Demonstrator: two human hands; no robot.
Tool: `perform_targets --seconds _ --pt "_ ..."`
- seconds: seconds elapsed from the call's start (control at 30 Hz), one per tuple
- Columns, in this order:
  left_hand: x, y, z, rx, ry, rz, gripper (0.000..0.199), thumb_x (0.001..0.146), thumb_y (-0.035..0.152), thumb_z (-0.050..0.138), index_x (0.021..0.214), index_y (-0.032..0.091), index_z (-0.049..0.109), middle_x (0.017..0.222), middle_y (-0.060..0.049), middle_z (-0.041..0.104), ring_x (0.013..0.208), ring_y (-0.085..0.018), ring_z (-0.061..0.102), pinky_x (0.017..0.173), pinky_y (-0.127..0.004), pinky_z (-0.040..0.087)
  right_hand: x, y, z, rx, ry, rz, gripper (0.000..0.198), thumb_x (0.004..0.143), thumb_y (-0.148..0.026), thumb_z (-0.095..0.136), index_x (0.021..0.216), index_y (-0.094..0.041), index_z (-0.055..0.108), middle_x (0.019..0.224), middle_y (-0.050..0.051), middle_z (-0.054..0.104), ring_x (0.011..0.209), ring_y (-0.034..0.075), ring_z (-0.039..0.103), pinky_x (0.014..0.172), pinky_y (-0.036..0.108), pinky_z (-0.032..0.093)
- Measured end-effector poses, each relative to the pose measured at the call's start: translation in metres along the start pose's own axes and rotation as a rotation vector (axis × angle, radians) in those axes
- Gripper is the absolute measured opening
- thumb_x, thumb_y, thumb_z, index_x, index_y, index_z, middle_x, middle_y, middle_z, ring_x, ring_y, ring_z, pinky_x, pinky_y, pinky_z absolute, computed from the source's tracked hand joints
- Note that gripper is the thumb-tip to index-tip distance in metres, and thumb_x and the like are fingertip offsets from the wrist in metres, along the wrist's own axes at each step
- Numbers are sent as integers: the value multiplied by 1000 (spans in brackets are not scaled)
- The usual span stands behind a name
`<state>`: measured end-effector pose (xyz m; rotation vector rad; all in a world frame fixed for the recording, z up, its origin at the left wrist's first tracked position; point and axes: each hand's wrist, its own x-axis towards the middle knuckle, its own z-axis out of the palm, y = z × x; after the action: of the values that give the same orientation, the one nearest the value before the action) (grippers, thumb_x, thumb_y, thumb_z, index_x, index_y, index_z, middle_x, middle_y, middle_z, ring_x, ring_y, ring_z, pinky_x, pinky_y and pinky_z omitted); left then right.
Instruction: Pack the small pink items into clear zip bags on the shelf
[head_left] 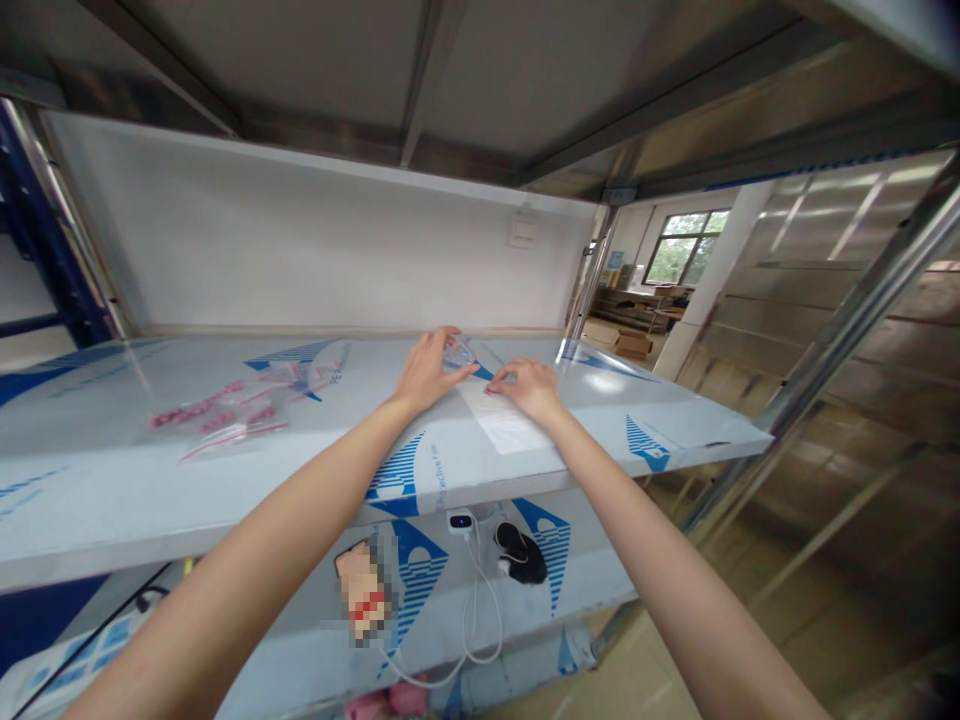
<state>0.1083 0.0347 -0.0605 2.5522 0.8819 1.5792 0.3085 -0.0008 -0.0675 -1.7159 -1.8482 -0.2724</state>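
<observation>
My left hand [429, 375] rests over the far middle of the shelf, thumb and fingers apart. Between them shows the edge of what looks like a clear plastic bag [468, 353]; whether the fingers grip it I cannot tell. My right hand [531, 388] is beside it, its fingertips pinched on a small pink piece [490, 391] too small to make out further. Beneath both hands lies a white sheet [510, 432], partly covered by the right hand. Off to the left are several clear zip bags [232, 415] with pink pieces in them.
The film-covered shelf [90, 480] has a metal shelf [322, 70] low overhead and a white wall [322, 250] behind. Metal posts [592, 275] stand at the sides. On the level below lie a phone [364, 590], a white cable [474, 600] and a black object [525, 555].
</observation>
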Motion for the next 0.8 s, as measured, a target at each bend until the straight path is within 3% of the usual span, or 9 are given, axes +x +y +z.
perform_targets --seconds 0.1,0.23,0.37,0.47,0.67,0.8 --pt "0 0 -1 15 -16 12 52 75 44 66 115 19 43 100 -5 59 98 -21 51 88 -34 39 -1 -2 1 -65 -77 11 9 72 -36 70 75 -28 72 95 1 66 99 25 55 88 41 34" --pt "0 -1 -2 20 -27 10 52 76 45 65 115 19 43 101 -6 59 98 -22 52 88 -35 39 2 -1 2 -23 -79 -9 5 71 -31 71 73 -28 73 94 1 67 98 24 54 89 41 34" --pt "0 2 -1 21 -82 -1 53 75 44 65 116 19 43 102 -6 59 99 -22 52 87 -35 39 6 -3 -1 366 117 -4 11 71 -32 70 72 -21 72 83 4 67 78 18 56 77 33 41" --pt "0 7 0 23 -158 6 55 74 45 66 117 20 43 102 -6 59 99 -23 52 87 -36 39 7 -9 -5 711 233 -58 16 69 -34 70 73 -19 71 80 4 66 75 16 56 73 30 43" --pt "1 11 -1 13 -216 18 55 72 42 67 118 20 44 104 -6 58 101 -23 53 87 -36 39 8 -16 0 908 95 -95 19 64 -38 72 70 -20 72 82 5 67 84 18 59 81 31 44" --pt "1 6 -1 10 -191 17 54 73 44 66 116 20 44 101 -6 60 100 -23 53 87 -36 39 11 -6 4 1027 136 22 18 69 -33 68 82 -21 72 93 4 69 89 18 61 85 31 45"
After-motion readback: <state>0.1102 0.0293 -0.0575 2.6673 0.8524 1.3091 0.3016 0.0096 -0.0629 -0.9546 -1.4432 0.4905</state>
